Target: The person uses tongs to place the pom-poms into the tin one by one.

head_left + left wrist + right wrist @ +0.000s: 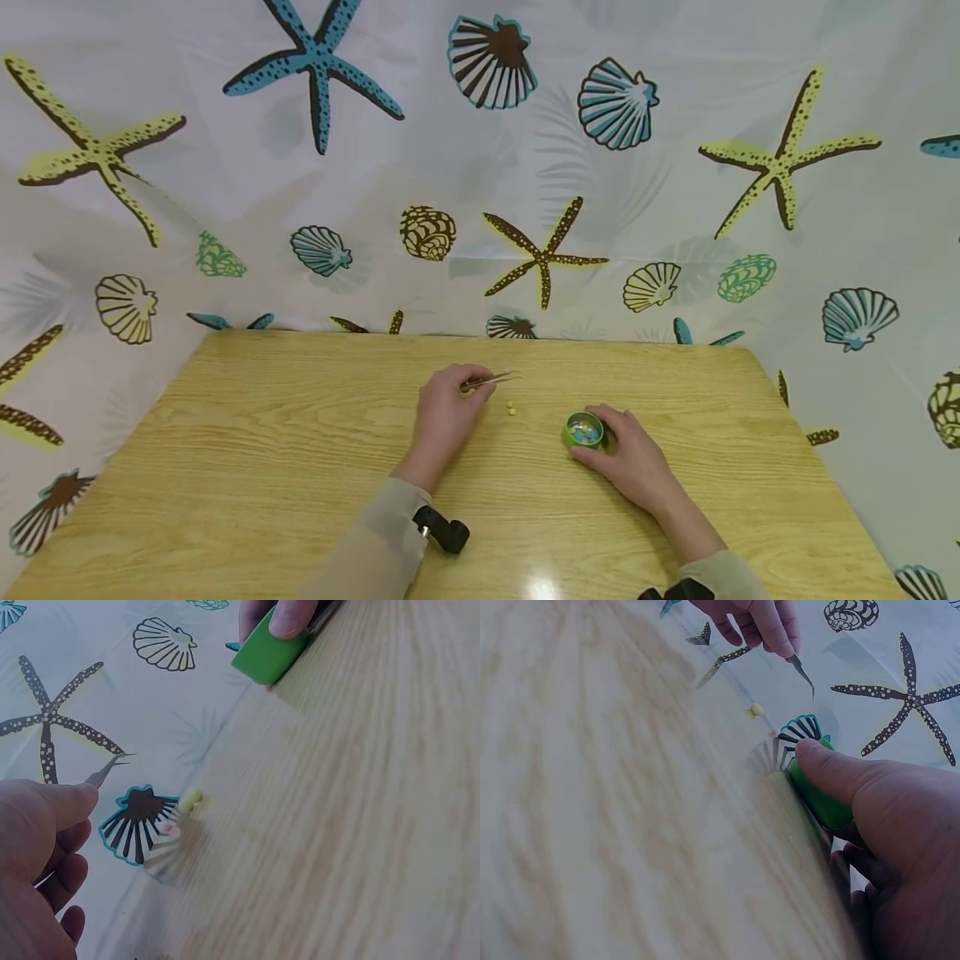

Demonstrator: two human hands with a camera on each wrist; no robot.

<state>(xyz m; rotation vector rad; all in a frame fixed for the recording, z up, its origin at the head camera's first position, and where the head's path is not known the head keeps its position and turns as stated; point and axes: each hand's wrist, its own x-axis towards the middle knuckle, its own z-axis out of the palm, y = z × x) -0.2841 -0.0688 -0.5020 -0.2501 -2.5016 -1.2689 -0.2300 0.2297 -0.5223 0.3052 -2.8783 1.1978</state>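
My left hand (447, 414) pinches a pair of thin metal tweezers (491, 381) with bent tips that point right. In the left wrist view the tips of the tweezers (105, 771) stand slightly apart, and I see nothing between them. Just below them, two small yellow beads (512, 412) lie on the table. Pink beads (169, 828) show near the yellow ones in the left wrist view. My right hand (633, 461) grips a small round green container (567, 439), thumb on one side and fingers on the other. Inside it are several blue, white and yellowish pieces (583, 432).
The wooden table (285, 475) spreads out around both hands. A pale cloth (420, 167) printed with starfish and shells hangs behind the table and along its sides. A black strap mount (442, 529) sits on the left sleeve.
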